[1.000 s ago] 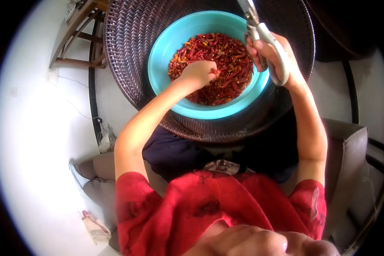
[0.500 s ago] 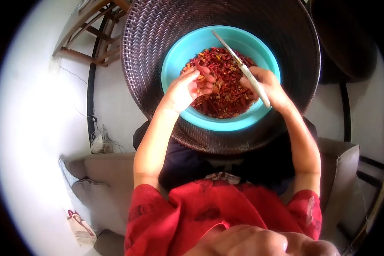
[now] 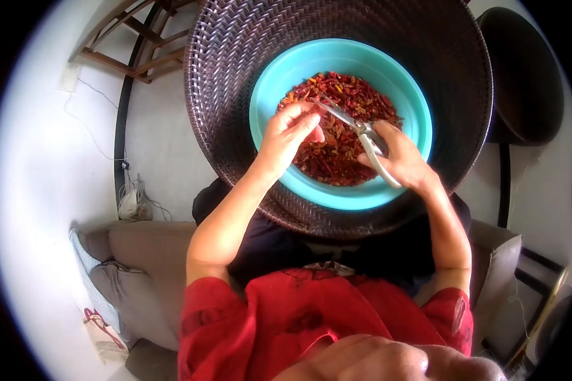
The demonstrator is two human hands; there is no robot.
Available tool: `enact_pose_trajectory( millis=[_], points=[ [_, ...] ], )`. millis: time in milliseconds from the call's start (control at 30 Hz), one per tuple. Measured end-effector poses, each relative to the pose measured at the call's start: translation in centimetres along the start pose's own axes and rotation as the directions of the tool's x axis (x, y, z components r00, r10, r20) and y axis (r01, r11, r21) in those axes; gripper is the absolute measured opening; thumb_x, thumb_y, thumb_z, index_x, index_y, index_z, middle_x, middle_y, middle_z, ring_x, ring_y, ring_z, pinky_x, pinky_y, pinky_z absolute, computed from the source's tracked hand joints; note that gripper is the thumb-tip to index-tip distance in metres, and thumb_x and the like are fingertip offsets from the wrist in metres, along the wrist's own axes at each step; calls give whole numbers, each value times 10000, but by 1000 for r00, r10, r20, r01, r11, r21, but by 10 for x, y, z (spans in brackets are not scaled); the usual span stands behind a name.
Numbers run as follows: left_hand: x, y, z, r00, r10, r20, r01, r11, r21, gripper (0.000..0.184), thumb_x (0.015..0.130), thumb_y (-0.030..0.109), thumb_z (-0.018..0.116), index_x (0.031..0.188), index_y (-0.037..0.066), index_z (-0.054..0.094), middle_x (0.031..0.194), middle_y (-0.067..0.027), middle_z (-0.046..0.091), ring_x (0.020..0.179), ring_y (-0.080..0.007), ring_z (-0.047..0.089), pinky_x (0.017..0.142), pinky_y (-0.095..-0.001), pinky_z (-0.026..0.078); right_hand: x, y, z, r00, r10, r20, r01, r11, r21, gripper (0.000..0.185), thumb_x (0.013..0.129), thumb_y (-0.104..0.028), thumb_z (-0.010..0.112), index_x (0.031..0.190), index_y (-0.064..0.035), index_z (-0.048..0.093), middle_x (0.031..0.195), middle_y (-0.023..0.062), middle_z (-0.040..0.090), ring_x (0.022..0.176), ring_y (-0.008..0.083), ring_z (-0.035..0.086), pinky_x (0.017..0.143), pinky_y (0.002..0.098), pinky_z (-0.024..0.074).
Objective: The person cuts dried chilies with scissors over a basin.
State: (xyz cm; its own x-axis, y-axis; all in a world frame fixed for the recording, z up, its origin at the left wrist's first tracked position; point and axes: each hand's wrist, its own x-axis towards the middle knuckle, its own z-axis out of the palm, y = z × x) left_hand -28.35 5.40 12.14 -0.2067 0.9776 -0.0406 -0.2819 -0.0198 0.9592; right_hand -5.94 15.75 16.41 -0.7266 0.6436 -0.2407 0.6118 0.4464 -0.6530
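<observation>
Evidently, nearness matters here: the right hand (image 3: 401, 157) is wrapped around the handles of the scissors (image 3: 360, 127), whose blades slant across to end just beside the left fingertips. The left hand (image 3: 283, 138) is nearly closed, thumb and fingers drawn into a pinch on what looks like a reddish piece (image 3: 316, 100), probably so the thumb sits clear of the metal. Both hands are above the turquoise basin (image 3: 416, 114), where the red pepper bits (image 3: 337, 162) lie heaped, presumably so anything dropped lands among them. The basin sits inside a wide, dark woven basket (image 3: 232, 70), perhaps a second catch, placed against the person's lap (image 3: 279, 254) for easy reach.
</observation>
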Motion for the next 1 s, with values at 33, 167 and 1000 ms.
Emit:
enact_pose_trajectory(
  millis=[33, 167, 1000],
  points=[
    [0, -1, 2, 1000, -7, 4, 7, 1000, 26, 166, 992, 130, 572, 1080, 5, 638, 799, -35, 650, 748, -104, 621, 715, -248, 498, 0, 0, 0, 1000, 5, 2, -5, 1000, 1, 502, 791, -427, 736, 1043, -7, 623, 989, 192, 641, 915, 309, 641, 804, 415, 491],
    [-2, -3, 3, 998, -4, 62, -8, 981, 192, 136, 989, 93, 564, 1057, -5, 630, 773, -21, 629, 695, -92, 603, 653, -231, 486, 0, -6, 0, 999, -37, 1, 37, 999, -7, 488, 764, -411, 772, 982, 8, 649, 924, 185, 655, 856, 304, 653, 767, 411, 495],
    [-1, -3, -5, 998, -42, 44, 32, 977, 211, 166, 1002, 121, 554, 1074, 1, 643, 724, 15, 556, 677, -73, 523, 632, -217, 436, 0, 6, 9, 997, -67, -43, 72, 990, 118, 476, 692, -345, 848, 889, 22, 618, 730, 119, 584, 668, 241, 579, 643, 386, 463]
  ],
)
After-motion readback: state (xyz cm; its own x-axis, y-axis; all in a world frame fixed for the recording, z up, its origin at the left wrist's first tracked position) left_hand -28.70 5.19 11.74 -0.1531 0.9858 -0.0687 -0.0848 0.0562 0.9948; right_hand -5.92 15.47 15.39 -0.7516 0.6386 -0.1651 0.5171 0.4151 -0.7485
